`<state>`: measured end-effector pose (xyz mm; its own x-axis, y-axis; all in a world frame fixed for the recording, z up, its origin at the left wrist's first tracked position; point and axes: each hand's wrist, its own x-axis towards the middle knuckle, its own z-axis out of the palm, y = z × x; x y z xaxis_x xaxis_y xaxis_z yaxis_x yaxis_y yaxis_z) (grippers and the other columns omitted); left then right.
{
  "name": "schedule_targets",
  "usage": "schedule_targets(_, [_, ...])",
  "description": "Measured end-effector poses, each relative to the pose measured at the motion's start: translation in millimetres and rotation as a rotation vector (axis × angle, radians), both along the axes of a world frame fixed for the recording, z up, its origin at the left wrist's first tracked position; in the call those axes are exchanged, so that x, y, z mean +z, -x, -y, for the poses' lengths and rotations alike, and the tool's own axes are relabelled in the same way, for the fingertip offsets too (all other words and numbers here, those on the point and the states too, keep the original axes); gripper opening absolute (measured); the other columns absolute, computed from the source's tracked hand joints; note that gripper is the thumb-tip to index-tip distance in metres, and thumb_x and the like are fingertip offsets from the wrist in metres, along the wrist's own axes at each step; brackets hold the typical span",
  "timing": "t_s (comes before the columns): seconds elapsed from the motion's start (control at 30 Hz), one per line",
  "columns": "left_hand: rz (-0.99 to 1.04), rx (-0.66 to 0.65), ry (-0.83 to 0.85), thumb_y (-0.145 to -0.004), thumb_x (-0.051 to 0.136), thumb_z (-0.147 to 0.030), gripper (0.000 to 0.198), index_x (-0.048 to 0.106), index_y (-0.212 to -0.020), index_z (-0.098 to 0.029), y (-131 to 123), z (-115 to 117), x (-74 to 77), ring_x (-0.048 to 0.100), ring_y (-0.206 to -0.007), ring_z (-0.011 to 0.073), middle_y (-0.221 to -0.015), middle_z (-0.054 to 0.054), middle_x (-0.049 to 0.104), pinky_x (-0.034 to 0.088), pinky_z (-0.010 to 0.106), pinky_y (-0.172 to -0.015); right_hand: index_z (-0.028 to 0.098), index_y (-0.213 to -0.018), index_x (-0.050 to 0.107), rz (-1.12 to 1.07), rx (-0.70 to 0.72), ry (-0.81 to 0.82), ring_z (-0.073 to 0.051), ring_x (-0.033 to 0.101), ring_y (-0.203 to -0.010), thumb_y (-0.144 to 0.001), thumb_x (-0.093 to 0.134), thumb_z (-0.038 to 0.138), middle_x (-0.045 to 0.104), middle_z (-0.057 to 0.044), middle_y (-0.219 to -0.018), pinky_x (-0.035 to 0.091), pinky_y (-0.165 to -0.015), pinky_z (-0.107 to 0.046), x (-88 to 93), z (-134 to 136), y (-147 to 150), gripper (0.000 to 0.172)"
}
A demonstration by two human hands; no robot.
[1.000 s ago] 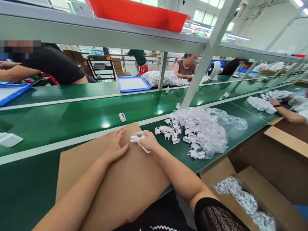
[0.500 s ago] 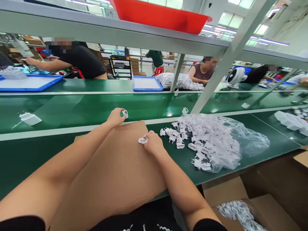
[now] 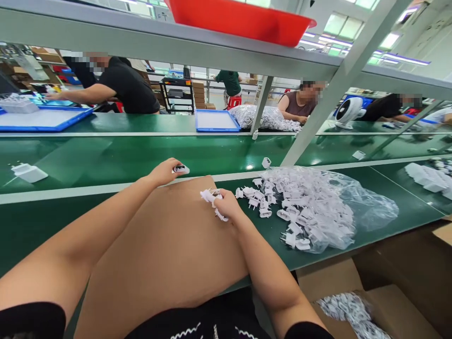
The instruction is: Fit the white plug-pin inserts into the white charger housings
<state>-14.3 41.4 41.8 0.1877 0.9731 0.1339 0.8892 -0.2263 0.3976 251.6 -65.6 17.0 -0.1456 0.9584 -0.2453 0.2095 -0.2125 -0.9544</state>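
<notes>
My left hand point(image 3: 165, 172) pinches a small white charger housing point(image 3: 182, 169) with a dark opening, held above the near edge of the green conveyor belt point(image 3: 116, 155). Closed around several white plug pieces point(image 3: 208, 196) with metal pins, my right hand point(image 3: 228, 205) is over a brown cardboard sheet point(image 3: 169, 254). That sheet slopes from the bench toward my lap. Just right of my right hand, loose white plug pieces point(image 3: 263, 197) lie beside a clear plastic bag point(image 3: 318, 207) full of the same pieces.
White chargers lie on the belt at the left point(image 3: 30, 173) and near the post point(image 3: 266, 163). A slanted metal post point(image 3: 318, 113) rises ahead, under a shelf with a red tray point(image 3: 240, 21). Below right stands a carton point(image 3: 395, 306) holding white pieces. Co-workers sit across the belt.
The housing in my left hand has turned, showing its dark opening differently. My right hand now shows more plug pieces. Chargers on the belt have shifted left.
</notes>
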Motion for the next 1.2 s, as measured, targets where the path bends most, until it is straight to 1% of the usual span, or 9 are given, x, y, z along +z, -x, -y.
schedule_targets(0.2, [0.267, -0.108, 0.113, -0.075, 0.061, -0.047, 0.036, 0.071, -0.098, -0.021, -35.7, 102.2, -8.6, 0.064, -0.081, 0.0247, -0.093, 0.005, 0.069, 0.05, 0.032, -0.07, 0.018, -0.093, 0.069, -0.14, 0.0, 0.046, -0.009, 0.043, -0.048, -0.06, 0.067, 0.027, 0.06, 0.002, -0.069, 0.038, -0.045, -0.023, 1.2, -0.8, -4.0, 0.034])
schedule_targets(0.33, [0.346, -0.147, 0.146, -0.076, 0.064, -0.048, 0.035, 0.073, -0.096, -0.02, -52.4, 142.5, -22.9, 0.063, -0.082, 0.0254, -0.091, 0.007, 0.067, 0.051, 0.034, -0.072, 0.018, -0.104, 0.069, -0.037, 0.011, -0.08, -0.012, 0.05, -0.057, -0.064, 0.064, 0.026, 0.065, -0.002, -0.081, 0.042, -0.054, -0.025, 5.7, 7.7, -1.9, 0.042])
schedule_targets(0.43, [0.524, -0.13, 0.089, -0.073, 0.073, -0.052, 0.049, 0.07, -0.11, -0.02, -57.5, 150.6, -43.2, 0.062, -0.098, 0.0283, -0.106, 0.008, 0.067, 0.052, 0.038, -0.086, 0.019, -0.103, 0.071, 0.259, 0.077, -0.375, -0.016, 0.056, -0.075, -0.07, 0.056, 0.018, 0.063, -0.004, -0.091, 0.045, -0.067, -0.026, 10.9, 18.3, 1.6, 0.036])
schedule_targets(0.53, [0.698, -0.076, 0.054, -0.074, 0.073, -0.056, 0.052, 0.069, -0.112, -0.02, -59.4, 151.5, -61.9, 0.061, -0.101, 0.0278, -0.108, 0.007, 0.068, 0.051, 0.039, -0.091, 0.019, -0.108, 0.07, 0.523, 0.197, -0.595, -0.019, 0.056, -0.088, -0.071, 0.051, 0.01, 0.059, -0.005, -0.097, 0.045, -0.075, -0.027, 15.0, 29.2, 6.7, 0.042])
schedule_targets(0.63, [0.742, -0.076, 0.077, -0.075, 0.071, -0.059, 0.05, 0.071, -0.105, -0.019, -58.9, 150.6, -70.0, 0.062, -0.093, 0.0261, -0.101, 0.007, 0.069, 0.051, 0.037, -0.084, 0.02, -0.115, 0.067, 0.687, 0.293, -0.644, -0.022, 0.055, -0.097, -0.074, 0.052, 0.008, 0.058, -0.007, -0.099, 0.045, -0.077, -0.027, 15.9, 36.9, 14.1, 0.045])
schedule_targets(0.73, [0.762, -0.096, 0.085, -0.074, 0.072, -0.061, 0.051, 0.071, -0.103, -0.019, -57.3, 149.5, -70.0, 0.062, -0.091, 0.0256, -0.099, 0.007, 0.069, 0.051, 0.036, -0.081, 0.022, -0.117, 0.066, 0.771, 0.315, -0.677, -0.024, 0.054, -0.102, -0.078, 0.055, 0.01, 0.059, -0.008, -0.102, 0.046, -0.082, -0.03, 13.7, 39.9, 20.9, 0.043])
schedule_targets(0.83, [0.78, -0.104, 0.089, -0.074, 0.073, -0.063, 0.052, 0.071, -0.103, -0.019, -56.3, 149.3, -68.2, 0.062, -0.091, 0.0254, -0.1, 0.007, 0.069, 0.05, 0.036, -0.08, 0.021, -0.117, 0.067, 0.784, 0.306, -0.709, -0.025, 0.054, -0.101, -0.077, 0.057, 0.009, 0.06, -0.008, -0.102, 0.046, -0.081, -0.032, 10.0, 39.4, 24.2, 0.043])
schedule_targets(1.0, [0.793, -0.128, 0.087, -0.077, 0.073, -0.061, 0.058, 0.067, -0.118, -0.021, -55.9, 150.9, -66.5, 0.062, -0.098, 0.0258, -0.111, 0.006, 0.069, 0.051, 0.037, -0.085, 0.021, -0.115, 0.068, 0.761, 0.288, -0.789, -0.026, 0.054, -0.097, -0.073, 0.057, 0.007, 0.061, -0.008, -0.1, 0.047, -0.077, -0.033, 5.9, 38.3, 24.2, 0.045])
schedule_targets(1.2, [0.803, -0.132, 0.085, -0.077, 0.075, -0.057, 0.055, 0.067, -0.119, -0.022, -54.7, 149.9, -69.5, 0.062, -0.096, 0.0254, -0.11, 0.006, 0.069, 0.051, 0.037, -0.083, 0.02, -0.115, 0.068, 0.751, 0.263, -0.821, -0.025, 0.054, -0.097, -0.072, 0.056, 0.006, 0.061, -0.008, -0.1, 0.047, -0.079, -0.034, 7.5, 39.9, 24.6, 0.047])
